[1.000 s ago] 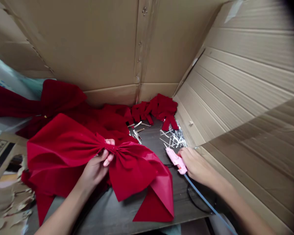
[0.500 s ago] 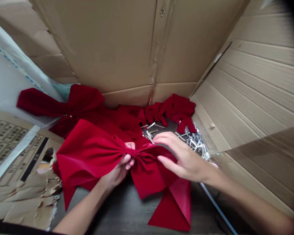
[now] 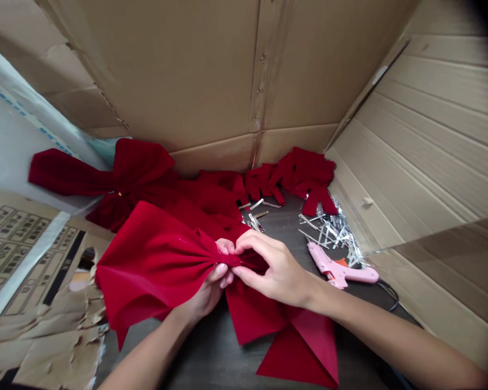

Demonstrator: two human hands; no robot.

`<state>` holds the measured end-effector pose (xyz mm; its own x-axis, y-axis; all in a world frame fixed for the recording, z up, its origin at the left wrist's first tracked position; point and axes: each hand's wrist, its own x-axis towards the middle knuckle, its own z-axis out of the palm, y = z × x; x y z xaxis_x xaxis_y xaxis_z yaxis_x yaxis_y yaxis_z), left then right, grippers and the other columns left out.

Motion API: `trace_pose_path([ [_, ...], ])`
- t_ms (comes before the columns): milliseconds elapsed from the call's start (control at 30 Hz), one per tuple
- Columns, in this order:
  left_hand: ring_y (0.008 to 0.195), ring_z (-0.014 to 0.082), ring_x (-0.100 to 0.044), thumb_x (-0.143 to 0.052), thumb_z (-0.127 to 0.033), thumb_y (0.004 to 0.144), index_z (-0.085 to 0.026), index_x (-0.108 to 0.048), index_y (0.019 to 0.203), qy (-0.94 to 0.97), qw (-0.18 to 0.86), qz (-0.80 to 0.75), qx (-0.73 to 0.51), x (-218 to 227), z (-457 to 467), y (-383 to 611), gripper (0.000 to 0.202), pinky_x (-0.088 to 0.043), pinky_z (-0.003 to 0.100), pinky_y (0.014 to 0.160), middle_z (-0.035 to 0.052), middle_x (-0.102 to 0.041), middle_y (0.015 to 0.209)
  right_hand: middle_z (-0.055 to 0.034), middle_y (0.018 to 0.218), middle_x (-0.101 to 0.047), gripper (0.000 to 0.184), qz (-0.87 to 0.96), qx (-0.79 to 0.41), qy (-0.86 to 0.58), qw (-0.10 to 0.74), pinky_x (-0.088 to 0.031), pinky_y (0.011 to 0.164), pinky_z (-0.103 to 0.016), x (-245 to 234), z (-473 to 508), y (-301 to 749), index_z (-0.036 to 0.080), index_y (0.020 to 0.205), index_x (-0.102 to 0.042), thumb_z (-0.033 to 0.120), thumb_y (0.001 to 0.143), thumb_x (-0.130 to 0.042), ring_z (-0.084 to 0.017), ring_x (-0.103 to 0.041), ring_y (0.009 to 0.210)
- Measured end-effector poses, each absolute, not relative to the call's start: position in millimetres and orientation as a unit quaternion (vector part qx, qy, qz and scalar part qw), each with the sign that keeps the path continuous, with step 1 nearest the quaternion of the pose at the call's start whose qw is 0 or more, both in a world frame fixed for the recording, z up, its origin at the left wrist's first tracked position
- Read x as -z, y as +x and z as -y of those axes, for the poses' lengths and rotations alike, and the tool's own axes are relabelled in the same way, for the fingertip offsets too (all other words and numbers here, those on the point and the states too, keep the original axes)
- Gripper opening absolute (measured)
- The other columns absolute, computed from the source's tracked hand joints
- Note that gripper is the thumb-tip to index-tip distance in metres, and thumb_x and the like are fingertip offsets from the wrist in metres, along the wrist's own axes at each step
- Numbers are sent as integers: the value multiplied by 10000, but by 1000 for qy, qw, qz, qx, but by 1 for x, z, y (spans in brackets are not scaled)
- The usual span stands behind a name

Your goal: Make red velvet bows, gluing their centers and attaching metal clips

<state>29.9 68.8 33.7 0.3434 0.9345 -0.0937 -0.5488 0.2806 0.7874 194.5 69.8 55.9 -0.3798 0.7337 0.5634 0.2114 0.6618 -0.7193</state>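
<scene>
A large red fabric bow (image 3: pixel 158 265) spreads across the middle of the view, its pleats gathered at a narrow centre band. My left hand (image 3: pixel 209 287) grips that centre from the left and below, thumb in front and fingertips behind. From the right, my right hand (image 3: pixel 272 265) pinches the same gathered centre between thumb and fingers. The loops and pointed tails hang out on both sides. My right hand hides part of the right loop.
A pink glue gun (image 3: pixel 335 265) lies right of my hands. Silver metal clips (image 3: pixel 333 233) are heaped behind it. Small red fabric pieces (image 3: pixel 307 173) and another red bow (image 3: pixel 142 168) lie along the back. Cardboard walls (image 3: pixel 179 70) enclose the dark table (image 3: pixel 187 357).
My right hand, held apart with fingers spread, has closed on the bow's centre. The pink glue gun has come into view. My left hand keeps its hold.
</scene>
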Motion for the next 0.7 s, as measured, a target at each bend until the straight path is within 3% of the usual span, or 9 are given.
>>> trace_pose_path([
  [367, 680, 99, -441, -781, -195, 625, -201, -588, 808, 399, 680, -288, -543, -30, -64, 32, 266, -362, 214, 561, 1, -496, 879, -42, 910, -580, 154, 749, -305, -336, 483, -473, 744, -328, -52, -65, 190, 196, 899, -519, 109, 807, -607, -181, -564, 827],
  [700, 622, 117, -425, -748, -272, 648, -217, -543, 786, 400, 644, -342, -556, -26, -65, 35, 253, -356, 248, 535, -11, -493, 811, -37, 909, -567, 128, 734, -335, -342, 482, -467, 743, -331, -46, -66, 185, 192, 899, -520, 110, 819, -578, -176, -554, 822],
])
